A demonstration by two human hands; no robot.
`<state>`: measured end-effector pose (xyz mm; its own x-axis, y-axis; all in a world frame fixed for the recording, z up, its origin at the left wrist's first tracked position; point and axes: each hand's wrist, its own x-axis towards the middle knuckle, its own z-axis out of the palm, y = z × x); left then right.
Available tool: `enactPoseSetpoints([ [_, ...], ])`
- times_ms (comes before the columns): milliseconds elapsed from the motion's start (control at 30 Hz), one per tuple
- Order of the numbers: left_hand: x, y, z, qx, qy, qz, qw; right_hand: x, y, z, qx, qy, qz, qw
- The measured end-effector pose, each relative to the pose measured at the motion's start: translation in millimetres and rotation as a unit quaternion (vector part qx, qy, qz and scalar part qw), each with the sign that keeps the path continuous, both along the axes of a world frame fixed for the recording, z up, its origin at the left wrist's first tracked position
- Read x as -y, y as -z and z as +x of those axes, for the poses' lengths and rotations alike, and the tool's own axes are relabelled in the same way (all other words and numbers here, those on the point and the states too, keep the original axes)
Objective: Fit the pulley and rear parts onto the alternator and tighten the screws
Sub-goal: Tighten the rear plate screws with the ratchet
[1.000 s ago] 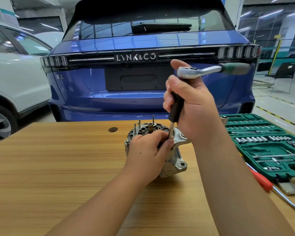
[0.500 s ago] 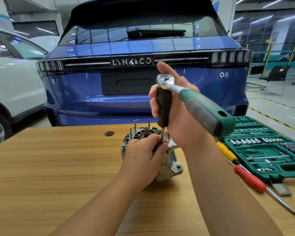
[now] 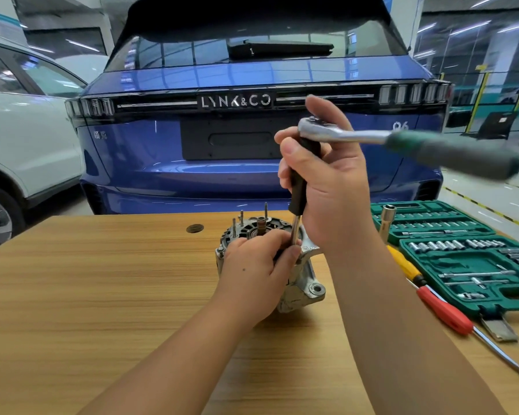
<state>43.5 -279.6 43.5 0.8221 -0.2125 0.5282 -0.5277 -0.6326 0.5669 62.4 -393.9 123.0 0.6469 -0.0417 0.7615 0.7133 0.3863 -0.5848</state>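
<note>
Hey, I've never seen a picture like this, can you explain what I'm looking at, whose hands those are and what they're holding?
There is no machine here. The picture comes from a camera worn on a person's head, looking forward and down at their own two hands over a wooden table.

The left hand steadies a metal alternator standing on the table. The right hand holds a black-handled driver upright, its tip down at the alternator, with a ratchet wrench fitted on top; its green handle is blurred.

To the right lie an open green socket set and a red screwdriver beside a yellow-handled one. A blue car is parked behind.
</note>
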Motion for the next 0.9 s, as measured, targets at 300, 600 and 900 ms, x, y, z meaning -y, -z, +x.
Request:
enactPoseSetpoints([
  [300,-2.7,6.0,5.4,-0.035,-0.004,0.005,0.999,-4.2,2.2,-1.4,-0.027,-0.128,-0.017,0.991],
  [600,0.4,4.3,2.3,0.013,0.006,0.018,1.000,-7.5,-3.4,-5.1,-0.077,0.120,0.008,0.990],
  [900,3.4,1.5,-0.5,0.009,-0.008,0.007,1.000,1.6,-2.6,-3.4,0.019,0.034,0.004,0.999],
])
